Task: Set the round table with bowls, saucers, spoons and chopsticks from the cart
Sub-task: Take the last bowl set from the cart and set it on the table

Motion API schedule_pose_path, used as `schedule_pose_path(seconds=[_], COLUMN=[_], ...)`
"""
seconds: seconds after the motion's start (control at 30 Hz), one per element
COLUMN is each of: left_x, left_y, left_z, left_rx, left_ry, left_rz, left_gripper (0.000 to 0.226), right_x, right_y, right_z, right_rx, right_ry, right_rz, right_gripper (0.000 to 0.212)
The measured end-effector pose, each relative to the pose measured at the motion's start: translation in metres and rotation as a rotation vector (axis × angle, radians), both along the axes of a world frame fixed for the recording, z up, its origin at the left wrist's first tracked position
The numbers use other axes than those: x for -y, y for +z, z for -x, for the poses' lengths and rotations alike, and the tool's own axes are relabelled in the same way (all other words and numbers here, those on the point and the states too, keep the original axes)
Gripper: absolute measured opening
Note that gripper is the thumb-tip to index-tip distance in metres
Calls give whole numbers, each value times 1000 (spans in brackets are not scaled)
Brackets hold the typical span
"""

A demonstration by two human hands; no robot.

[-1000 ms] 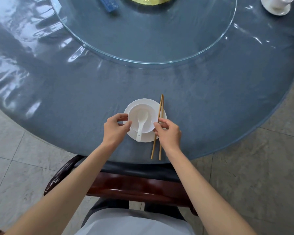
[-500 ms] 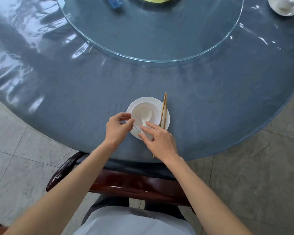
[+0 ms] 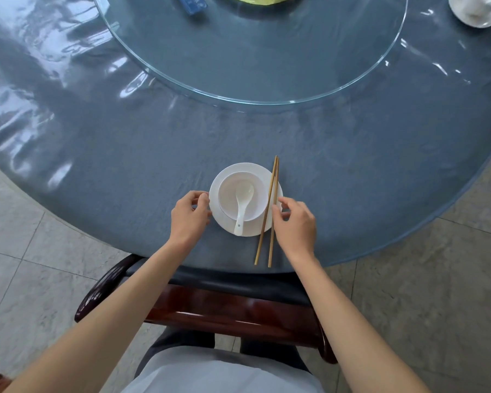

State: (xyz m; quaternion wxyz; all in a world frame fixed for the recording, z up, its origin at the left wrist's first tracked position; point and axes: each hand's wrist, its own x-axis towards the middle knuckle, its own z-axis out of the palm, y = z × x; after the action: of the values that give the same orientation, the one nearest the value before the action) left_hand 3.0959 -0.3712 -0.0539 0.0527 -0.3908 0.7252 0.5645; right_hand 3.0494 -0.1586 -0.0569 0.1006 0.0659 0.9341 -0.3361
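On blue table, perhaps plastic-covered.

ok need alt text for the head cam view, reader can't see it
A person's left hand and right hand flank a white saucer near the edge of a round blue table; on the saucer sits a bowl holding a spoon, with chopsticks across its right rim.

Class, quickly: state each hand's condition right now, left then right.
Left hand: fingers curled at the saucer rim, apparently pinching it.
Right hand: curled beside the chopsticks; grip cannot be told.
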Motion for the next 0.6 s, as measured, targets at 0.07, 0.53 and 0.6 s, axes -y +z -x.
schedule_pose_path(seconds=[0.07,0.53,0.6], left_x=[0,3,3], left_y=[-2,-9,-9], left_z=[-1,-2,-2], left_rx=[15,45,45], left_ry=[-1,-5,-6], left_rz=[5,-13,-15], left_gripper=[23,18,16], right_x=[4,14,14], right_y=[-6,-17,-17], right_z=[-4,-15,-15], right_rx=[22,-11,-11], right_ry=[44,19,17], right_rz=[-19,-11,-8], right_gripper=[32,37,39])
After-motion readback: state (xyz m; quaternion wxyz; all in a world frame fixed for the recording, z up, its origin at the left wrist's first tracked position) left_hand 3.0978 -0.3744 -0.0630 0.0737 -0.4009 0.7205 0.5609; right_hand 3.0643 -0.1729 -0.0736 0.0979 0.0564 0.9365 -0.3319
